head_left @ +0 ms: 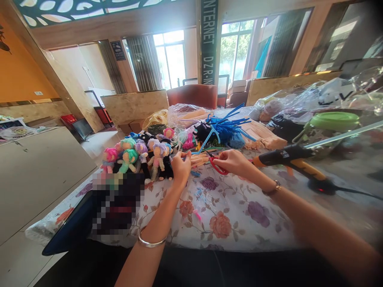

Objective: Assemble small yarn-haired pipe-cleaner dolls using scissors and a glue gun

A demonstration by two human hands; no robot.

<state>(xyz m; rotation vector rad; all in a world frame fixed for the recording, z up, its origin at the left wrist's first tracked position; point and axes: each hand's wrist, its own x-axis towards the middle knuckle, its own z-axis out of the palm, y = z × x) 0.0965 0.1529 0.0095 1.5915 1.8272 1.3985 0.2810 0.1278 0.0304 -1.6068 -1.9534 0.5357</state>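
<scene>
My right hand [233, 161] is closed on a pair of red-handled scissors [220, 169], whose dark blades point left toward my other hand. Thumb and fingers of my left hand [181, 166] pinch a bent blue pipe cleaner [196, 153] near the blade tips. Whether the blades touch it I cannot tell. Peach pipe cleaners [200, 160] lie between and behind the hands. Beyond them is a bundle of blue pipe cleaners [226, 128]. Left of my left hand stand several small dolls [128, 159] with pink, green and purple hair.
A glue gun [295, 159] with a glowing red light lies at the right, its cord trailing off. Behind it are a green-lidded container [333, 121] and clear plastic bags [338, 93]. A dark tablet-like object [70, 223] rests at the left edge of the flowered tablecloth [236, 223].
</scene>
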